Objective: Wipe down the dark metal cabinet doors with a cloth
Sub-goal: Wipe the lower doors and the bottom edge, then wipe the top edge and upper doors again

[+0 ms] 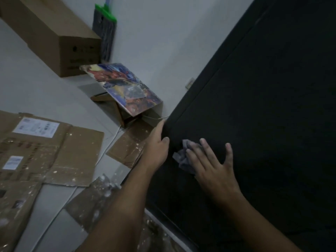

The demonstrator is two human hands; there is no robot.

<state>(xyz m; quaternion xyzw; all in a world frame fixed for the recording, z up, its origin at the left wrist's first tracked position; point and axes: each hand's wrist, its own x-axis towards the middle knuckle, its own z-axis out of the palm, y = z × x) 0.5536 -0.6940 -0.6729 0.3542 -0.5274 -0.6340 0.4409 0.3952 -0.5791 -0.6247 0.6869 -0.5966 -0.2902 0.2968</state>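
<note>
The two bare forearms come in from the lower edge of the frame, nearest to the camera. The right hand (212, 164) lies in the lower middle, on the dark cabinet door (254, 115), which fills the right half of the frame. Its grip is released: the fingers are straight and spread, and they press a crumpled grey cloth (182, 158) flat against the metal. The cloth shows only at the fingertips, near the left edge of the door, low down.

The left hand (157, 144) lies at this same edge, just left of the cloth. Its fingers look rather straight along the side of the cabinet and the thumb rests on the front face. It seems to steady the cabinet and not to grasp it.

I judge that the wiping is under way on the lower left part of the door. To do it well, the palm should come more over the cloth, because now only the fingers hold it and it may slip out. Long overlapping strokes along the edge, then across the panel, would leave no unwiped strip. The thin seam lines on the door probably keep dust, so they need a pass with a folded corner.

On the floor (27, 84) at the left lies flattened cardboard (54, 151) with pale spots. Further up are a colourful board (125, 86), a long box (54, 33) and a mop (106, 33) with a green head.
</note>
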